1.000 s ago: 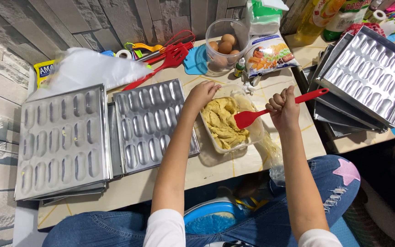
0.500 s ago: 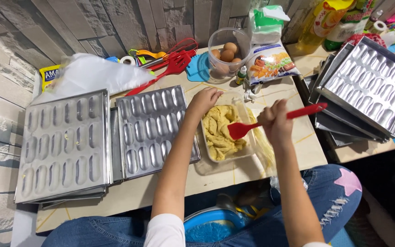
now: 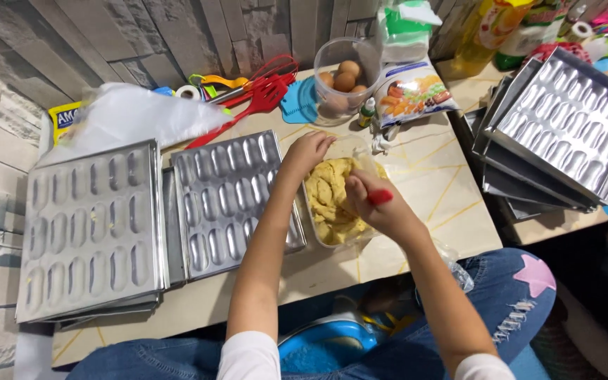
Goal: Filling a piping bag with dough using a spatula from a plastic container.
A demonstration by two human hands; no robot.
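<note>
While the person's denim-clad knees (image 3: 508,295) fill the near edge, both forearms reach out over a pale tabletop with yellow lines (image 3: 431,183).

Right hand (image 3: 378,207): closed on a red-handled spatula (image 3: 380,196), only a stub of handle showing; blade hidden, apparently down in the dough.

Left hand (image 3: 307,151): fingers loosely spread, resting on the far rim of the clear plastic container (image 3: 360,151), steadying it.

Yellow dough (image 3: 332,200): lumpy mass inside that container, between the two hands.

Silver metal mould tray with oblong hollows (image 3: 230,200): just left of the container, hollows seemingly unfilled. A second like tray (image 3: 89,229) lies further left.

Step judged: scooping or loosening dough. The next move calls for lifting a portion clear and carrying it to a hollow of the near tray.

Far items: clear tub of brown eggs (image 3: 343,77), red utensils (image 3: 262,91), stacked trays (image 3: 564,127) at right.
</note>
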